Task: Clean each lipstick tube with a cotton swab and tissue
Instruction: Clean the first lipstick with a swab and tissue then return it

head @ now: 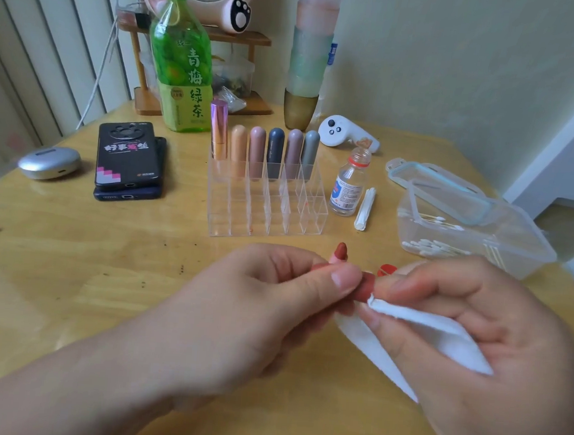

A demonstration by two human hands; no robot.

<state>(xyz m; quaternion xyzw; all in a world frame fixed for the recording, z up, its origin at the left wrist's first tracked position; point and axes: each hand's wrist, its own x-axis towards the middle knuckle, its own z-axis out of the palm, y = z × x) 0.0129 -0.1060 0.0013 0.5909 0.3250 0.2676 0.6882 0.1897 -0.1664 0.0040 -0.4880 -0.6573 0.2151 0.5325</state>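
My left hand (265, 294) pinches an open red-brown lipstick tube (364, 290) low over the table, its red bullet (341, 252) sticking up past my thumb. My right hand (468, 334) holds a folded white tissue (417, 330) pressed against the tube's end. Behind them stands a clear acrylic organizer (266, 202) with several capped lipsticks (256, 153) in its back row. A clear plastic box of cotton swabs (466, 238) sits at the right, its lid (436, 184) off beside it.
A small open bottle of clear liquid (348, 184) and a white wrapped stick (365, 208) stand right of the organizer. Two stacked phones (128, 160), a silver case (49, 162), a green tea bottle (183, 61) and a white controller (347, 132) lie farther back on the wooden table (68, 268).
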